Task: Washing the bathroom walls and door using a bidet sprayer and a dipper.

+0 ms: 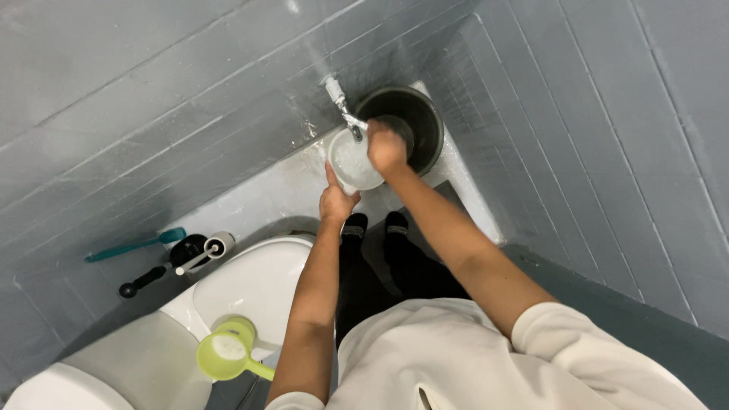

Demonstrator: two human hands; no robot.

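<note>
— So, what are the hands doing up there?

— Both are on a small white bowl [355, 162] under the wall tap [343, 111], up near twelve o'clock. The left hand [336, 201] is closed on the bowl's near rim, at about six o'clock on the bowl, so it stays steady under the spout.

— And the other one?

— The right hand [386, 147] sits at the bowl's three o'clock edge, fingers curled over the rim. It seems to tip the bowl a little toward the tap, so the water lands inside.

— What is that dark round thing?

— A black bucket [410, 121], just behind the bowl at about one o'clock, in the corner of the grey tiled wall [137, 114]. It stands close by the tap.

— Anything else around?

— A white toilet [250, 285] at seven o'clock, with a green scoop [225, 351] resting on it. Over at nine o'clock a teal brush [137, 245] and a black plunger [152, 277] lie by the wall, well apart from the hands.
</note>
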